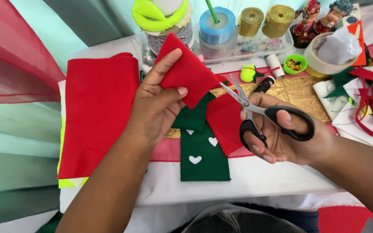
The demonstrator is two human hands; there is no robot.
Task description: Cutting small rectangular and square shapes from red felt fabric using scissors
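The left hand (154, 108) is holding up a small folded piece of red felt (186, 71), pinching it between the thumb and the fingers, with the index finger stretched up along its back edge. The right hand (281, 133) is gripping a pair of steel scissors with black plastic handles (264, 116), thumb through 1 loop and fingers through the other; the 2 blades are parted slightly and pointing toward the lower right edge of the red piece, close to it but not yet biting.

The felt is hanging above a dark green felt strip with white hearts (201, 151), which is lying on the white cloth-covered table (255, 177). A large flat sheet of red felt (98, 112) is lying to the left, and spools of blue and gold ribbon (238, 21) are standing at the back.

This looks like the lining-up stage just ahead of a cut. A clean cut would call for holding the felt taut and steady and feeding its edge deep between the blades before closing them.
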